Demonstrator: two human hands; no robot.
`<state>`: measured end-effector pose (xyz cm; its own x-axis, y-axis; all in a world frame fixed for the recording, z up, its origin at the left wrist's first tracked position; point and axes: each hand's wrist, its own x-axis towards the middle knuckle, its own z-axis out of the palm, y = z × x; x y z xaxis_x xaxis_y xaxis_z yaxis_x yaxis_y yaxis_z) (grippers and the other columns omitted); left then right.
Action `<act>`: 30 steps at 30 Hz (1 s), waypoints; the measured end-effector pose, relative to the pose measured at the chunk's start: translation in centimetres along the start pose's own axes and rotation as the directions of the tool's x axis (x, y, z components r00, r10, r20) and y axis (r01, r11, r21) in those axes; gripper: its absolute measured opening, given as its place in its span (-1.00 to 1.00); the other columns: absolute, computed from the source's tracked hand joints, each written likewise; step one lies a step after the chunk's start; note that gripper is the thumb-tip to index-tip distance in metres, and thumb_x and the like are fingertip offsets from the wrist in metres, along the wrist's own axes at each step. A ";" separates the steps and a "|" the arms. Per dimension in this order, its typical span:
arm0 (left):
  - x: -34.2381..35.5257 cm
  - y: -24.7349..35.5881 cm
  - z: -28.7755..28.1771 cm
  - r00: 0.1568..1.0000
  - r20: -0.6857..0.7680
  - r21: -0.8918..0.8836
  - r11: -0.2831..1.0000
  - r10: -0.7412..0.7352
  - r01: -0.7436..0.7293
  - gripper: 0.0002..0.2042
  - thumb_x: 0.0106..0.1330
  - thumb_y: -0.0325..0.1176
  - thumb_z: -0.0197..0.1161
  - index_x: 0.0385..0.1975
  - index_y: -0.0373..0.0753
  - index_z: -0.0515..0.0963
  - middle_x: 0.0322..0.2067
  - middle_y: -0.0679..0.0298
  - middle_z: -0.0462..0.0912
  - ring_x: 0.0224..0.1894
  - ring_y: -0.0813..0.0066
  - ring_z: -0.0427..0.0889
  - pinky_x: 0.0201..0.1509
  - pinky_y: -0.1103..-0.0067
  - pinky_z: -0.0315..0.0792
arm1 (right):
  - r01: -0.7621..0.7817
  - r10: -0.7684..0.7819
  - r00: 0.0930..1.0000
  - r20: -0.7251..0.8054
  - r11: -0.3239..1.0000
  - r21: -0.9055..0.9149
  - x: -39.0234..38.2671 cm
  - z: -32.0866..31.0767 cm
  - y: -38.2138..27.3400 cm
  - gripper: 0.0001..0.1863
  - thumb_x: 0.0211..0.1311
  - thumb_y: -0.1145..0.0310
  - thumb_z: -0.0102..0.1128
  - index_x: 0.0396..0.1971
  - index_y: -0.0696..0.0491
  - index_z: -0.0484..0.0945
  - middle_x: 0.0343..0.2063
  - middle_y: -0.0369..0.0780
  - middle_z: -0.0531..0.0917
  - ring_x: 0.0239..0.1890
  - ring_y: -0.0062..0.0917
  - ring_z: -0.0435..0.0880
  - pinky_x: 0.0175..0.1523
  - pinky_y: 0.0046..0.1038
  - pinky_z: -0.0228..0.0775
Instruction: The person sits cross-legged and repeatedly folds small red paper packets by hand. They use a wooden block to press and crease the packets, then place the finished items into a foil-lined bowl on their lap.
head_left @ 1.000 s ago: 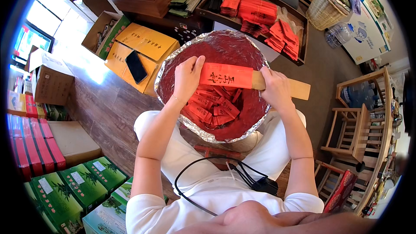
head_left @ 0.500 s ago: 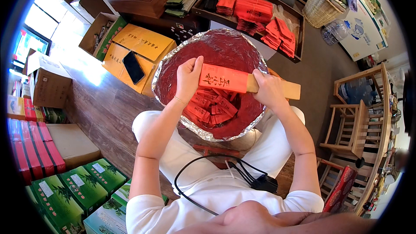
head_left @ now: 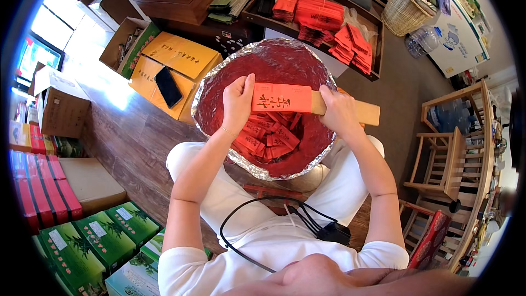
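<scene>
My left hand (head_left: 238, 98) is closed on the left end of a red paper packet (head_left: 280, 98) with dark lettering. My right hand (head_left: 338, 107) grips a flat tan strip (head_left: 366, 112) extending from the packet's right end; how far it reaches inside is hidden. Both are held level above a large round basin (head_left: 293, 60) with crinkled foil round its rim and a dark red interior. Several small red packets (head_left: 274, 138) lie piled in the basin, between my white-trousered knees.
A tray (head_left: 378, 49) of red envelope bundles stands beyond the basin. Yellow cartons (head_left: 175, 55) with a phone (head_left: 168, 86) are to its left, green boxes (head_left: 82, 241) at lower left, a wooden rack (head_left: 446, 164) at right. A wicker basket (head_left: 402, 8) and water jug (head_left: 422, 43) are upper right.
My right hand and the tan strip have moved a little to the left, toward my left hand. My left hand stays nearly in place, still holding the red packet.
</scene>
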<state>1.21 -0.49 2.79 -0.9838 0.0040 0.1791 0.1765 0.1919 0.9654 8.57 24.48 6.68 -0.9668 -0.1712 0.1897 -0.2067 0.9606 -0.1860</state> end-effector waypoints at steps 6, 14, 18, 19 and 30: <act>-0.1 0.0 0.0 0.999 0.013 -0.057 0.998 -0.032 0.033 -0.58 0.42 -0.23 0.11 -0.65 -0.36 0.28 -0.71 0.32 0.08 -0.60 0.64 0.04 -0.57 0.51 0.05 | 0.067 -0.066 0.997 -0.047 0.998 0.020 0.0 0.0 0.2 -0.49 -0.33 0.47 0.40 -0.26 0.07 0.38 -0.48 -0.11 0.61 -0.35 -0.14 0.62 -0.29 -0.18 0.43; -0.4 -0.8 0.0 0.997 0.008 -0.043 0.996 -0.080 0.080 -0.59 0.42 -0.23 0.10 -0.64 -0.37 0.30 -0.71 0.33 0.10 -0.59 0.64 0.05 -0.57 0.52 0.06 | 0.056 -0.056 0.998 0.017 0.998 -0.003 0.3 -0.1 0.1 -0.51 -0.31 0.49 0.36 -0.25 0.06 0.39 -0.47 -0.11 0.61 -0.36 -0.14 0.62 -0.29 -0.19 0.43; -0.2 -0.8 -0.5 0.993 0.043 -0.072 0.991 -0.114 0.117 -0.59 0.42 -0.23 0.10 -0.63 -0.38 0.32 -0.71 0.33 0.11 -0.59 0.65 0.06 -0.57 0.52 0.07 | 0.077 -0.077 0.995 0.062 0.997 0.013 0.0 0.3 0.0 -0.52 -0.30 0.51 0.33 -0.25 0.05 0.39 -0.49 -0.12 0.60 -0.37 -0.16 0.62 -0.31 -0.20 0.42; -0.2 -1.2 -0.3 0.992 0.041 -0.074 0.989 -0.122 0.125 -0.60 0.42 -0.24 0.10 -0.63 -0.38 0.32 -0.71 0.33 0.11 -0.59 0.66 0.06 -0.57 0.52 0.08 | 0.058 -0.059 0.997 0.049 0.998 0.006 0.1 0.5 0.0 -0.53 -0.31 0.51 0.33 -0.25 0.05 0.39 -0.50 -0.12 0.60 -0.38 -0.16 0.62 -0.31 -0.19 0.42; 0.8 -0.7 -0.5 0.999 0.043 -0.038 0.999 0.014 -0.012 -0.67 0.45 -0.24 0.06 -0.52 -0.33 0.39 -0.66 0.39 0.26 -0.55 0.71 0.13 -0.53 0.57 0.11 | 0.072 -0.078 0.992 -0.095 0.996 -0.057 1.0 0.5 0.6 -0.55 -0.34 0.61 0.29 -0.31 0.07 0.37 -0.50 -0.13 0.59 -0.37 -0.17 0.60 -0.27 -0.25 0.41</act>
<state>0.32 -1.09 2.33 -0.9817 0.0484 0.1840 0.1894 0.1546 0.9697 7.44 24.79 6.29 -0.9290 -0.2237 0.2947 -0.2672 0.9566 -0.1162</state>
